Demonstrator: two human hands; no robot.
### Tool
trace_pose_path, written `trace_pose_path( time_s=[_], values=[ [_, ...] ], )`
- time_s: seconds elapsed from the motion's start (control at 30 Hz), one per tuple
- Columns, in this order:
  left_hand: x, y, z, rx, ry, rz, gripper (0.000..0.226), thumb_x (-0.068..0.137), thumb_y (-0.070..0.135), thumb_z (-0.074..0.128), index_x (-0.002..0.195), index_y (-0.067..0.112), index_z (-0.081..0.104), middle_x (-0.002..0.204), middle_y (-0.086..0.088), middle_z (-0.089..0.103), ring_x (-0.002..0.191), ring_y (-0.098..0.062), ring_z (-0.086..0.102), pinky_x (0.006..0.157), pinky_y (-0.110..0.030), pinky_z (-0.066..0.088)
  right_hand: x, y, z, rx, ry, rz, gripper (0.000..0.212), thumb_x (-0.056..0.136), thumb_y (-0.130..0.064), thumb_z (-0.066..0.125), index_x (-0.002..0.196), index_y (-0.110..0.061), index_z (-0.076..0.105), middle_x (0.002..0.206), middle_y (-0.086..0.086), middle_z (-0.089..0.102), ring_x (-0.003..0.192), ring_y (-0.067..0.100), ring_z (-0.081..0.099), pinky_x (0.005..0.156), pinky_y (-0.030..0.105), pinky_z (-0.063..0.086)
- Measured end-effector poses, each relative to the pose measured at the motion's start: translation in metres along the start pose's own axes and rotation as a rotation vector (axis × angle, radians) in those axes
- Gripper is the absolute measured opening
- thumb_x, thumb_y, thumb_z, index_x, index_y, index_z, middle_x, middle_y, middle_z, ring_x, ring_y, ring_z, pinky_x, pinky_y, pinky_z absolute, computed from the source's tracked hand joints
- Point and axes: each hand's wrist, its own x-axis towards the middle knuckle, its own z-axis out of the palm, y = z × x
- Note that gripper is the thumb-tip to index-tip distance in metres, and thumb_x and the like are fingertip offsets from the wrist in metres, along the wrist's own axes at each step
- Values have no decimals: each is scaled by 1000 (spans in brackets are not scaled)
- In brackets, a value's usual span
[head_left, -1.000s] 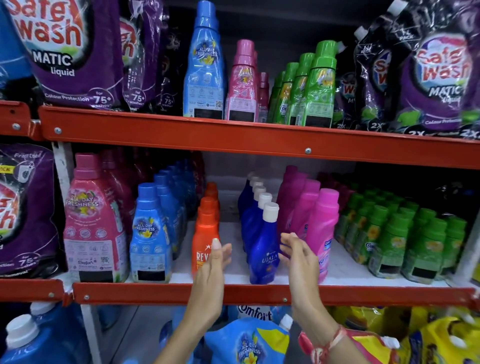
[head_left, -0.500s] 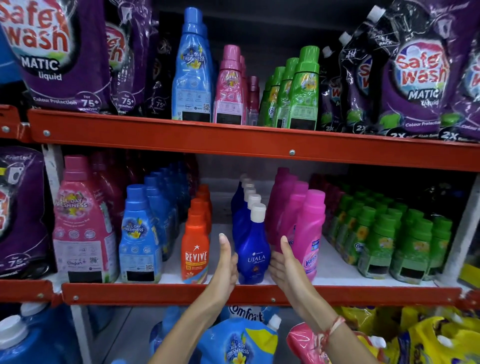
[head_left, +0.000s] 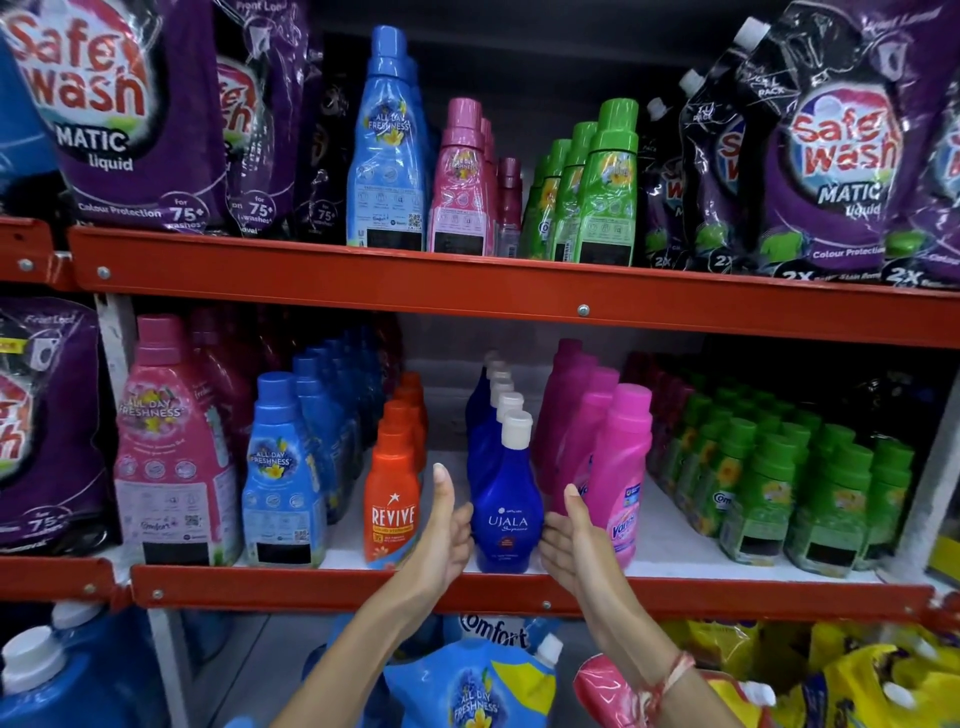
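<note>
Two hands, left hand and right hand, pressed unclenched, thumbs up, against the front blue bottle — first of five at the shelf front edge.

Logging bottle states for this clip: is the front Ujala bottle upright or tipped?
Upright. The Ujala bottle stands base-flat on the shelf, white cap straight above; the left hand and right hand touch its sides.

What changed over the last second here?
Both hands closed in on the front Ujala bottle: left hand moved right from beside the Revive bottle, right hand shifted left from the pink bottle; their fingers now touch its sides. Bottles stayed put.
</note>
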Motion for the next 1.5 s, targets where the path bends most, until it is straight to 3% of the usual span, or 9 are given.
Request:
trace_pose_path(
  time_s=[0.1,0.27,0.4,0.57,0.77,0.9,1.03,1.33,1.5],
  values=[
    [-2,0,3,8,25,11,94,80,69,-2,149,9,20,157,-10,27,144,-21,28,110,-25,27,3,4,-1,-19,14,-32,36,99,-40,36,89,-16,60,77,-6,63,72,4,60,64,15,49],
    [-1,-14,6,88,360,170,84,76,82,18,133,29,49,147,-2,47,136,-18,42,118,-43,28,0,1,-7,-149,120,-201,36,96,-43,42,84,-22,69,87,-9,72,84,10,69,74,25,53],
    [-1,-15,17,108,622,486,31,98,38,35,98,31,65,110,9,69,108,-7,62,101,-39,47,-3,-15,-29,-75,347,-437,45,97,-38,45,73,-9,71,73,6,74,67,25,70,65,38,57],
    [10,-9,45,139,336,385,30,97,23,43,84,21,69,90,4,75,89,-13,70,85,-32,51,12,-21,-63,-28,560,-460,37,99,-32,41,78,-12,63,77,3,65,75,26,62,74,39,53],
    [25,-16,80,260,125,95,50,83,74,26,77,34,56,101,4,61,102,-15,59,104,-38,41,34,-4,-87,-130,284,-62,56,97,-52,32,118,-11,62,125,13,61,114,28,57,96,38,41],
    [22,-7,94,266,73,-11,117,64,89,13,135,1,44,144,-20,45,135,-35,42,118,-49,25,30,-2,-90,-204,188,-36,65,95,-58,24,121,-13,64,130,16,61,106,19,56,97,34,34],
    [24,-3,103,263,69,-23,145,38,104,12,141,4,34,151,-18,36,142,-31,31,121,-48,18,29,-2,-92,-241,198,-27,75,89,-69,26,124,-14,63,120,11,66,103,19,57,94,33,37],
    [33,-4,96,217,72,-44,142,37,100,10,148,13,27,156,-11,31,144,-21,28,122,-42,17,28,6,-100,-226,222,-131,71,95,-56,29,122,0,63,99,9,67,90,16,62,90,30,46],
    [35,-1,95,243,104,-34,129,52,93,9,144,6,33,144,-27,21,137,-42,18,115,-55,13,29,7,-103,-187,234,-141,68,95,-53,34,122,3,61,119,22,67,95,22,65,89,31,48]
  ],
)
